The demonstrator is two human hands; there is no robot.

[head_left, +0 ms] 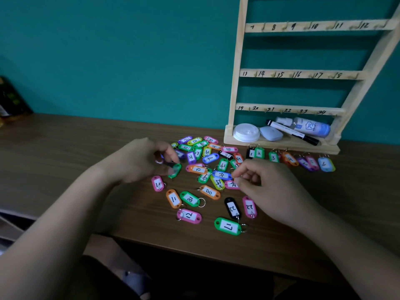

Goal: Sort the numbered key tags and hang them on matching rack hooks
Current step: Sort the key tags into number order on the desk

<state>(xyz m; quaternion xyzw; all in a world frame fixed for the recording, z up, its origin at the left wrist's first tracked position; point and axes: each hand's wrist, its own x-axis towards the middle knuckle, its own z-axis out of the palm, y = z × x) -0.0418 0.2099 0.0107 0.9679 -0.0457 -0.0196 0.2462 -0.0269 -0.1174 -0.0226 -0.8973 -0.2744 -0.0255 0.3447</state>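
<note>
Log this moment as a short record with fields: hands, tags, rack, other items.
left hand: curled over the pile's left edge, fingertips at a green tag
right hand: fingers pinched at a pink tag; grip unclear
loose tags: mixed colours, scattered on the table
sorted tags: row numbered 1 to 6, hanging along the rack's base
rack: hooks 7 to 24 empty
rack tray: white lid, marker, spray bottle
</note>
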